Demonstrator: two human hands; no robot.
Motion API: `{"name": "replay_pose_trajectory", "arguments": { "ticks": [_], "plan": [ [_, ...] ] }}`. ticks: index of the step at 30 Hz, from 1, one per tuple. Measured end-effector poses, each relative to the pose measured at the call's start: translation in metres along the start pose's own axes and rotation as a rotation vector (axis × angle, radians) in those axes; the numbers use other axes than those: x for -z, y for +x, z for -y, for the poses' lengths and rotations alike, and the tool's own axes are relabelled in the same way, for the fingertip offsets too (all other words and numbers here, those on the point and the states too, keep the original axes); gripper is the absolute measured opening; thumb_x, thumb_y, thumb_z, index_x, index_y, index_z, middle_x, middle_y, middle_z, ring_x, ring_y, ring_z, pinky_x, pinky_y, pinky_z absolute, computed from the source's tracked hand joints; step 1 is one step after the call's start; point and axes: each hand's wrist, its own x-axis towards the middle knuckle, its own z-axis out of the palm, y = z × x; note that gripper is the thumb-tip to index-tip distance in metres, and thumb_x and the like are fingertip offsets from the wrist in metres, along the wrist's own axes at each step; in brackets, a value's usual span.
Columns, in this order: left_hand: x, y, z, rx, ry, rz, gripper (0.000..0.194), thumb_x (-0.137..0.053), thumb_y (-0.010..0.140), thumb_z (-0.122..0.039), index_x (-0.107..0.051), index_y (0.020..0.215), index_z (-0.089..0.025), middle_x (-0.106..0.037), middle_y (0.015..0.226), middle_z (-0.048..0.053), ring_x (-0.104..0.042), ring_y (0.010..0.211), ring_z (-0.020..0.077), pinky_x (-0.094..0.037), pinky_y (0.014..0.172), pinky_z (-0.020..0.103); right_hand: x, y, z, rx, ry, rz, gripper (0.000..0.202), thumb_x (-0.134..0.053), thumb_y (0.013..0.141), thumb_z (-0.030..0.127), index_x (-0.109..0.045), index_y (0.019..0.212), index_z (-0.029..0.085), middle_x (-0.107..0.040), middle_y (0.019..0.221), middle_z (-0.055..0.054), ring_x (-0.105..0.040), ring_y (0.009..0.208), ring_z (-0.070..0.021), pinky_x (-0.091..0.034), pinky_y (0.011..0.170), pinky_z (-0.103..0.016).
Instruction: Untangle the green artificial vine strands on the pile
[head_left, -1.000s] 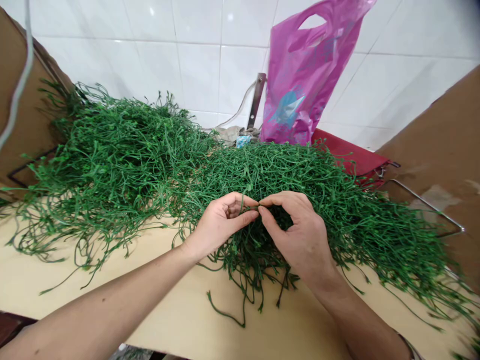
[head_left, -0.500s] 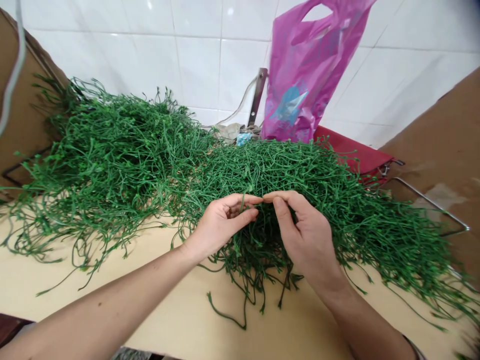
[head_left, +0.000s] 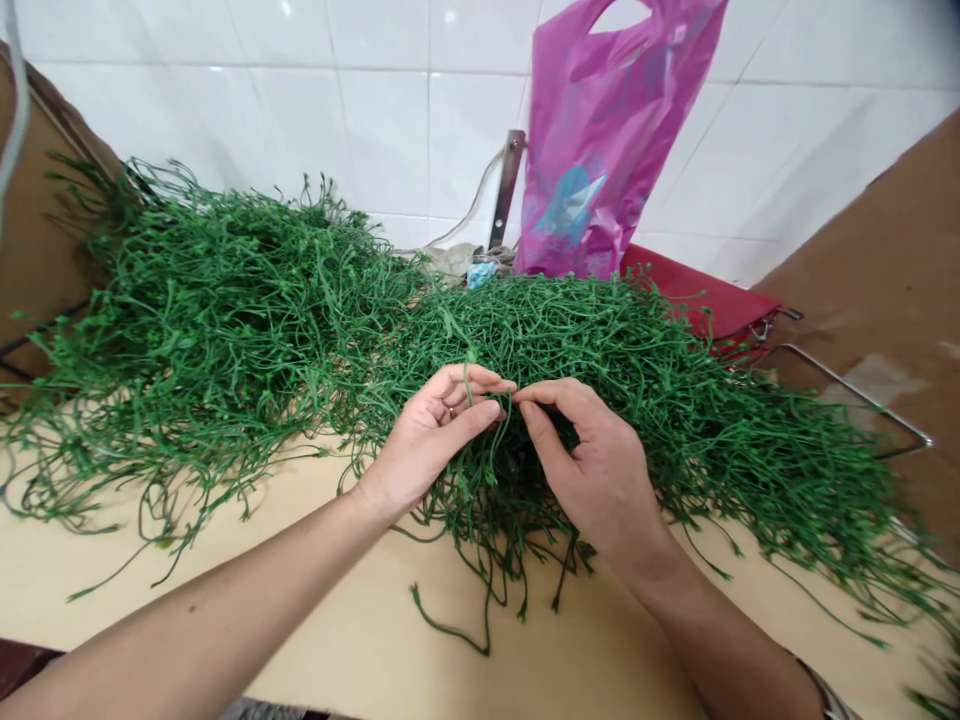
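My left hand (head_left: 442, 425) is closed round a thin green stem (head_left: 467, 380), which loops over its fingers near the middle of the view. Close against its fingertips, my right hand (head_left: 592, 450) pinches thumb and forefinger together at the stem's end. Behind and below both hands lies a wide heap of thin green plastic-looking stems (head_left: 570, 330) with small forked tips. Another tangled heap (head_left: 247, 290) spreads to the left. One loose stem (head_left: 450, 630) lies bent on the table in front.
The pale table (head_left: 360, 620) runs along the front. A pink plastic bag (head_left: 600, 130) stands behind the heaps, beside a metal bracket (head_left: 507, 190) and a red item (head_left: 705, 295). Brown cardboard (head_left: 885, 290) rises at the right, and more (head_left: 37, 230) at the left.
The view has shifted slightly. Both hands have moved a little to the left, and a stem now shows between their fingertips.
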Motion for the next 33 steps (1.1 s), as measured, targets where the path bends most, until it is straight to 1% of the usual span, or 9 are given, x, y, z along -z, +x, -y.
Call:
{"name": "replay_pose_trajectory", "arguments": {
  "ticks": [5,9,13,17,20,23,25,28,33],
  "plan": [
    [-0.0026,-0.001,-0.001,0.119,-0.116,-0.084,0.025,-0.067,0.091,-0.043,-0.069,0.091,-0.018,-0.07,0.081,0.0,-0.066,0.081,0.0132,-0.049,0.082,0.025,0.0001,0.0002,0.0018,0.009,0.023,0.014,0.015,-0.053,0.098,0.016,-0.066,0.092,0.021,-0.071,0.09,-0.004,-0.065,0.088,-0.0179,-0.051,0.083,-0.033],
    [-0.0028,-0.0003,0.0014,0.139,-0.136,-0.088,0.024,-0.074,0.085,-0.041,-0.068,0.087,-0.017,-0.068,0.077,-0.002,-0.065,0.078,0.0122,-0.05,0.082,0.025,0.0,0.0,0.0029,0.016,0.03,0.021,0.016,-0.053,0.097,0.015,-0.066,0.09,0.021,-0.071,0.089,-0.004,-0.065,0.087,-0.0177,-0.051,0.084,-0.032],
    [-0.0022,-0.0006,0.0012,0.138,-0.028,-0.065,0.025,-0.076,0.083,-0.039,-0.067,0.085,-0.016,-0.066,0.078,-0.002,-0.059,0.075,0.0102,-0.046,0.078,0.023,-0.0009,-0.0012,0.0029,0.015,0.026,0.029,0.016,-0.054,0.097,0.015,-0.066,0.089,0.022,-0.071,0.087,-0.003,-0.065,0.086,-0.018,-0.052,0.082,-0.032],
    [-0.0009,-0.0001,-0.0003,0.121,0.044,-0.025,0.025,-0.071,0.087,-0.039,-0.064,0.083,-0.016,-0.065,0.077,0.0,-0.057,0.076,0.0114,-0.043,0.076,0.024,-0.0022,-0.0028,0.0032,-0.019,0.041,0.003,0.013,-0.054,0.097,0.017,-0.065,0.104,0.021,-0.072,0.095,-0.004,-0.066,0.089,-0.0176,-0.052,0.084,-0.032],
    [-0.0003,0.0002,-0.0014,0.118,0.071,0.004,0.024,-0.066,0.091,-0.038,-0.063,0.083,-0.016,-0.063,0.073,-0.001,-0.054,0.074,0.011,-0.041,0.074,0.023,-0.002,-0.0028,0.0034,-0.002,0.06,-0.005,0.021,-0.048,0.101,0.019,-0.065,0.113,0.019,-0.07,0.108,-0.008,-0.064,0.102,-0.0178,-0.05,0.094,-0.034],
    [-0.0004,0.0002,-0.0025,0.109,0.094,0.022,0.025,-0.063,0.092,-0.038,-0.062,0.08,-0.016,-0.06,0.071,-0.002,-0.051,0.071,0.0106,-0.039,0.071,0.023,-0.0013,-0.0023,0.0024,0.031,0.071,0.051,0.022,-0.046,0.101,0.019,-0.066,0.111,0.021,-0.068,0.115,-0.008,-0.061,0.111,-0.0185,-0.047,0.102,-0.037],
    [-0.0005,0.0001,-0.003,0.1,0.117,0.033,0.026,-0.063,0.092,-0.039,-0.062,0.08,-0.016,-0.058,0.071,-0.002,-0.05,0.071,0.0108,-0.039,0.071,0.023,-0.0012,-0.0022,0.0009,0.038,0.065,0.071,0.016,-0.05,0.099,0.019,-0.064,0.107,0.022,-0.068,0.113,-0.008,-0.061,0.11,-0.0195,-0.048,0.1,-0.039],
    [0.0001,-0.0002,-0.0033,0.112,0.131,0.052,0.026,-0.062,0.093,-0.04,-0.063,0.084,-0.016,-0.057,0.073,-0.001,-0.05,0.071,0.0114,-0.039,0.07,0.023,-0.0015,-0.0021,-0.0018,0.053,0.021,0.049,0.005,-0.056,0.095,0.018,-0.059,0.097,0.022,-0.068,0.107,-0.008,-0.062,0.105,-0.0213,-0.05,0.094,-0.041],
    [0.0027,-0.0005,-0.0021,0.152,0.111,0.051,0.027,-0.059,0.095,-0.04,-0.06,0.08,-0.016,-0.055,0.073,-0.001,-0.051,0.07,0.0108,-0.039,0.068,0.022,-0.0004,0.0002,-0.0064,0.079,-0.085,-0.014,0.012,-0.056,0.091,0.015,-0.05,0.084,0.024,-0.068,0.101,-0.008,-0.062,0.101,-0.0231,-0.05,0.09,-0.042]
  ]
}}
